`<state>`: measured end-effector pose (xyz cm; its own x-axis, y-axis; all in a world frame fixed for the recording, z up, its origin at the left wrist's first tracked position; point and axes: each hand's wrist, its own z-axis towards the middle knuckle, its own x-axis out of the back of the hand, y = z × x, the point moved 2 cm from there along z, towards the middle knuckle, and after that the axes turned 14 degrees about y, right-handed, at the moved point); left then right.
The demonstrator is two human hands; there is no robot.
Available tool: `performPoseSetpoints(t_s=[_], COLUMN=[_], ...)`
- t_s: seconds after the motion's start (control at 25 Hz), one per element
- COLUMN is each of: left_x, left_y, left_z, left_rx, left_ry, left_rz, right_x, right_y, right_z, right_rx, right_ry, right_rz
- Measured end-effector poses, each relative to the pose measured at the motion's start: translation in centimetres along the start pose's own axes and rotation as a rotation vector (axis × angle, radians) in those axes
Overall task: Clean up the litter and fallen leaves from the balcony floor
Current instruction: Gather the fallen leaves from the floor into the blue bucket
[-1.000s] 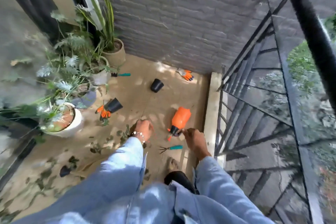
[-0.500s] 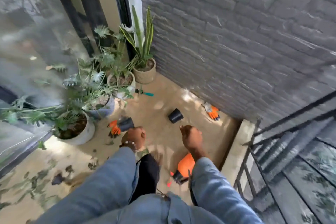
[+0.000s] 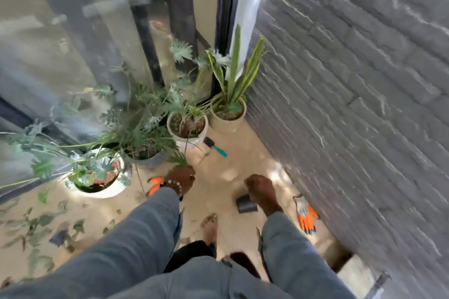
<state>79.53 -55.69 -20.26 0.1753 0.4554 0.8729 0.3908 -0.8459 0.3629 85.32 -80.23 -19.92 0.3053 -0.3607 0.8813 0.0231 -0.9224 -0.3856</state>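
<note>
- Now the left hand [image 3: 181,181] is held out low with its fingers curled into a fist; I cannot tell if it holds anything.
- The right hand [image 3: 261,190] is curled too, and looks empty.
- Leaves [image 3: 36,226] lie flat on the floor [image 3: 226,172], well left of the left fingers, pointing all ways.
- Past the fingers, four pots [image 3: 188,128] hold soil and plants.
- A black cup [image 3: 246,204] lies tipped under the right fingers.

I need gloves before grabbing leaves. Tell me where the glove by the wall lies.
The orange-and-grey glove lies flat on the floor at lower right, beside the grey brick wall, just right of the tipped black pot.
</note>
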Motion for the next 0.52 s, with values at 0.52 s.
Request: performPoseSetpoints(t_s=[0.52], left_x=[2.6], left_y=[-5.3], left_z=[-0.2], left_rx=[0.747], left_ry=[0.340], left_rz=[-0.277], right_x=[-1.8], right_y=[-15.3], right_z=[14.9], right_rx=[0.679], right_ry=[-0.423], right_rz=[-0.164])
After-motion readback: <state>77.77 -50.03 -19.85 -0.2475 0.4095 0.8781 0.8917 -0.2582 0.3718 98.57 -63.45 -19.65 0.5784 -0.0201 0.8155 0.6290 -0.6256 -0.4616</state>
